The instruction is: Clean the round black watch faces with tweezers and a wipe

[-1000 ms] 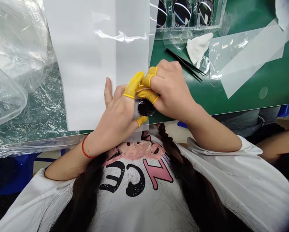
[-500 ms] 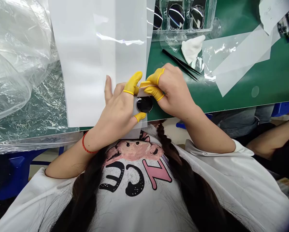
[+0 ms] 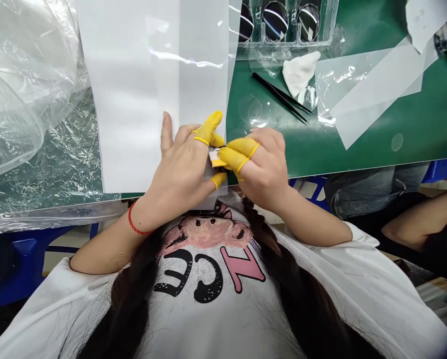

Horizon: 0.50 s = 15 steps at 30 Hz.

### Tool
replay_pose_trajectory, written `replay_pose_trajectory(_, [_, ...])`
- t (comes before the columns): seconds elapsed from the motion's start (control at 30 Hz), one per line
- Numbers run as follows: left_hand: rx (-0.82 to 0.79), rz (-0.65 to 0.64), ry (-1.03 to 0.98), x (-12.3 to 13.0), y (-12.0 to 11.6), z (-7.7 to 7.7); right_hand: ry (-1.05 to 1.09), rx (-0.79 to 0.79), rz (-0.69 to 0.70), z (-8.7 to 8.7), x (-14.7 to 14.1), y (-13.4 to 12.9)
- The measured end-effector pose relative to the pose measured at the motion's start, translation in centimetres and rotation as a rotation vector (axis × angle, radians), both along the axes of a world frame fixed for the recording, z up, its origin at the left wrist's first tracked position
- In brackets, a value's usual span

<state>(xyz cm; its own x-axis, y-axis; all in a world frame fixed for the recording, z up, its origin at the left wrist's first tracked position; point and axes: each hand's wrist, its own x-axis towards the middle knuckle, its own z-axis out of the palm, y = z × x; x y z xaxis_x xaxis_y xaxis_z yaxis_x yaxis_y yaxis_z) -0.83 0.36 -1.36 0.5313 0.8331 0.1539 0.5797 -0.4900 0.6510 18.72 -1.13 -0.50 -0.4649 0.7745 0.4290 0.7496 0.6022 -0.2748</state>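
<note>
My left hand wears yellow finger cots and pinches a round black lens between thumb and fingers, near the table's front edge. Most of the lens is hidden under my right hand. That hand, also in yellow finger cots, is closed on a small white strip with an orange-yellow edge and holds it over the lens. Whether the strip touches the lens surface, I cannot tell. White sheets lie beneath my left hand.
At the back, a clear plastic tray holds dark round lenses. Black tweezers, a crumpled white cloth and translucent sheets lie to the right. Clear plastic wrap covers the left side. Another person's arm shows at right.
My right hand has come down toward me and left, bringing the strip from beyond the lens to over it. The lens, plainly visible before, is now mostly covered. My left hand stays nearly put.
</note>
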Motion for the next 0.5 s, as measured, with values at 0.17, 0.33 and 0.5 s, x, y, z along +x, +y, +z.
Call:
replay_pose_trajectory(0.17, [0.026,-0.011,-0.057,0.0,-0.1,-0.2,-0.099,0.196,-0.005,-1.0,-0.4,-3.0])
replay_pose_trajectory(0.33, [0.038,-0.020,0.022,0.0,-0.2,-0.3,-0.074,0.085,-0.085,-0.8,-0.8,-5.4])
replay_pose_trajectory(0.5, [0.045,-0.071,0.024,-0.3,0.0,-0.2,-0.041,0.137,-0.103,-0.1,-0.3,-4.1])
